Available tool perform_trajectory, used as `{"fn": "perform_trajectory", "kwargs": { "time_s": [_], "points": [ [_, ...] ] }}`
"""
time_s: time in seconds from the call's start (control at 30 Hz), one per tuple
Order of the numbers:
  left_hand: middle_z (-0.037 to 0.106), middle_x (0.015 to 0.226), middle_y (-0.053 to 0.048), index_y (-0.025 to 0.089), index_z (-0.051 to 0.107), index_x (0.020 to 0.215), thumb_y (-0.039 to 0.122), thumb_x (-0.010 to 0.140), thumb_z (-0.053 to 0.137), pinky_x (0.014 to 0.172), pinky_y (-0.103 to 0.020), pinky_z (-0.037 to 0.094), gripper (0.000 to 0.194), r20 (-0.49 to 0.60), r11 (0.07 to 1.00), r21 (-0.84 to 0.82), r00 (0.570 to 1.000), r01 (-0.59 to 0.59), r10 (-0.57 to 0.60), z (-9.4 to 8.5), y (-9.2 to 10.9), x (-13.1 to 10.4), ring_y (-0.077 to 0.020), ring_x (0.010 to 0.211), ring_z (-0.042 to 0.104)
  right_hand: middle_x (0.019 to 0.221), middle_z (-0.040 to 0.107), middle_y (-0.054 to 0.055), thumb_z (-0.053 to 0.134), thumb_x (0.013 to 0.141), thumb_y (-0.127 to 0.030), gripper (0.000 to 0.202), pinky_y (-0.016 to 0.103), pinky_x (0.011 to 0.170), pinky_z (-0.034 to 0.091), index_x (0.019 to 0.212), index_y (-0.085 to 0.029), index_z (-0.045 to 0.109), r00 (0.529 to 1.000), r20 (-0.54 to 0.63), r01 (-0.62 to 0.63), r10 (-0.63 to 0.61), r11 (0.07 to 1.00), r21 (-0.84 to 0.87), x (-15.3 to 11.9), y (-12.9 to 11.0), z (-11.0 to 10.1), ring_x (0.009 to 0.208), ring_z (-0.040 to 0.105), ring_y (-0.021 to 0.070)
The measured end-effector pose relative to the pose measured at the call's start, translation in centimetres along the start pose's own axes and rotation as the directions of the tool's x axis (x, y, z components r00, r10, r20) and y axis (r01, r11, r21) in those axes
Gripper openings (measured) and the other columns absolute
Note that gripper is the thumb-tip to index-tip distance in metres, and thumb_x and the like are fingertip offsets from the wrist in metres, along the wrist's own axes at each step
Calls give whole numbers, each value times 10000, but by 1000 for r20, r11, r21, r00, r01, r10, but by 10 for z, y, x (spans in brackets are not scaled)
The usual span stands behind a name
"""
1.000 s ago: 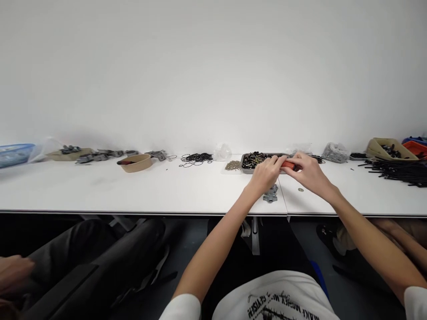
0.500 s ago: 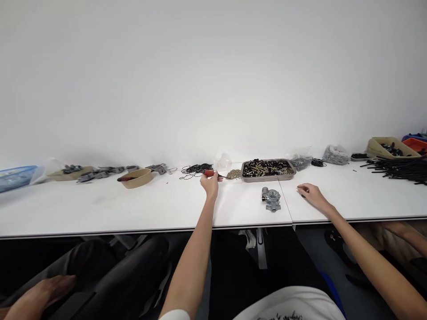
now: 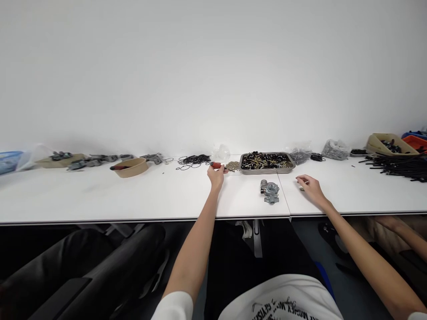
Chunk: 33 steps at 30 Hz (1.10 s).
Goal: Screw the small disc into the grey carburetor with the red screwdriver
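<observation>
My left hand [image 3: 216, 175] grips a red-handled screwdriver [image 3: 215, 165], its dark shaft pointing right over a pile of small brass-coloured parts [image 3: 232, 166]. To the right is a metal tray [image 3: 267, 170] full of black and brass screws. A grey metal carburetor-like part [image 3: 271, 193] lies on the white table in front of the tray. My right hand [image 3: 310, 186] rests on the table to the right of that part, fingers curled, with a small object at the fingertips that I cannot make out.
Black rubber rings [image 3: 195, 161] lie left of the brass pile. Farther left stand a tan bowl [image 3: 133, 169] and grey metal parts [image 3: 90, 163]. Black tubes [image 3: 396, 166], a tan bin [image 3: 375, 144] and plastic bags [image 3: 335, 150] are at the right. Other people sit on both sides.
My left hand has moved slightly right with the screwdriver, nearer the brass pile. The right hand has shifted little. The whole view has tilted a little, and the hand at lower left is no longer clearly seen.
</observation>
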<state>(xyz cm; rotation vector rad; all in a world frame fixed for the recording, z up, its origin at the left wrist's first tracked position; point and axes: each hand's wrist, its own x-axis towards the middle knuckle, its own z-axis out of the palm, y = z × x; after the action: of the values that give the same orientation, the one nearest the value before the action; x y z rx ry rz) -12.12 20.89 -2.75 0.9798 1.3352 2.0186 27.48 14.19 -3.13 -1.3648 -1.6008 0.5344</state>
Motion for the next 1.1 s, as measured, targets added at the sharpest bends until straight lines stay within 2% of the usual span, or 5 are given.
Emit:
{"fn": "perform_trajectory", "kwargs": {
  "time_s": [0.2,0.47,0.67,0.93,1.1],
  "points": [
    [634,818,-12,170,566,910,217,795,724,667,-355,620,202,-12,998,-39,999,-43,42,-14,15,-6,-153,565,679,782,693,58,589,905,-530,366,314,696,524,904,-180,694,978,-108,199,-179,955,219,-47,-58,19,719,646,186],
    [635,842,-32,146,574,909,327,757,817,596,-342,628,339,28,997,-68,998,-45,47,-50,40,-43,-166,573,697,907,697,44,550,979,-377,243,272,575,467,1061,-185,674,878,422,132,-228,960,245,-114,-124,99,580,573,116],
    [635,818,-34,133,587,901,348,735,826,608,-385,632,362,42,998,-40,998,-51,53,-76,61,-77,-200,556,707,1133,689,83,612,942,-249,208,353,906,492,1139,-203,661,900,393,189,-188,981,34,-100,-124,168,1031,664,222],
    [637,726,-2,136,599,898,369,693,829,595,-373,616,386,54,997,-55,997,-56,59,-88,83,-94,-200,525,695,1126,727,87,702,908,-306,305,360,953,476,1186,-182,690,934,357,22,0,998,-57,-61,-132,188,1133,655,252],
    [639,720,1,141,599,894,370,687,833,578,-362,607,388,66,998,-60,997,-36,40,-89,83,-99,-199,523,692,1078,770,55,761,864,-331,305,291,791,531,1132,-187,741,931,364,-44,18,997,61,-51,-130,190,792,712,170]
  ]
}}
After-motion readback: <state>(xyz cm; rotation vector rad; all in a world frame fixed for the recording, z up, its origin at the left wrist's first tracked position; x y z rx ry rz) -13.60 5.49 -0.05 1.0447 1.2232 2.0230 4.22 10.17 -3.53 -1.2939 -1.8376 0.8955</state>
